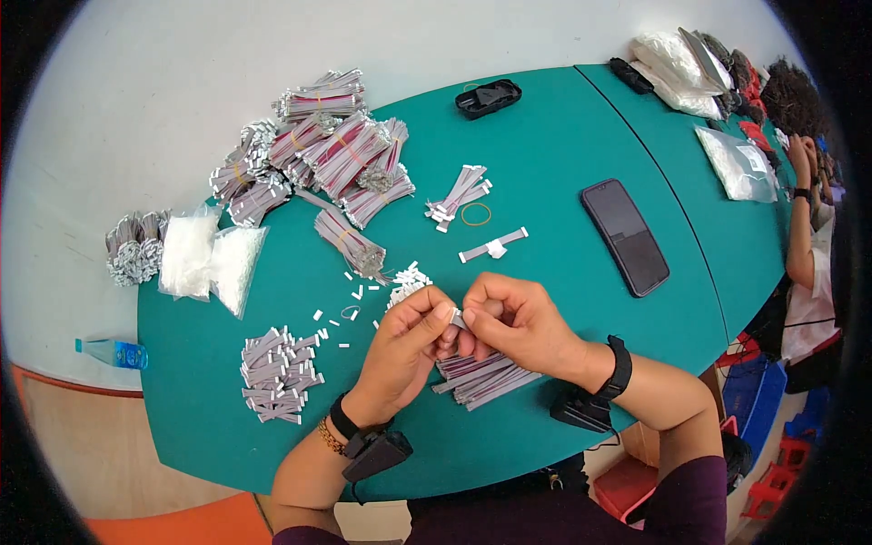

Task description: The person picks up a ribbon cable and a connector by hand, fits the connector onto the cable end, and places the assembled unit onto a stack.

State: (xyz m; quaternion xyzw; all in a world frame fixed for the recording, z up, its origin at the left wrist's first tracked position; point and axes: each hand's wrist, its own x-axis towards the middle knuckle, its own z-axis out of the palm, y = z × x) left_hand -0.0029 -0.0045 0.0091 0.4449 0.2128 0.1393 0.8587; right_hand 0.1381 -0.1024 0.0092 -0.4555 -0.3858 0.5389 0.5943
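Note:
Both my hands meet above the near middle of the table. My left hand (402, 343) pinches the white connector end of a short grey ribbon cable (459, 319), and the fingers of my right hand (524, 325) close on its grey part. Most of that cable is hidden by my fingers. Beneath my hands lies a row of flat grey ribbon cables (486, 381). Small white connector pieces (411, 280) are heaped just beyond my left hand, with several strewn to its left. Farther left is a pile of short cables with white ends (277, 377).
Rubber-banded cable bundles (350, 154) pile up at the far left, near plastic bags of white pieces (189, 252). A phone (624, 236) lies to the right, a black case (489, 97) at the back. Loose cables (459, 195) lie mid-table. Another person's arm (801, 213) reaches in at far right.

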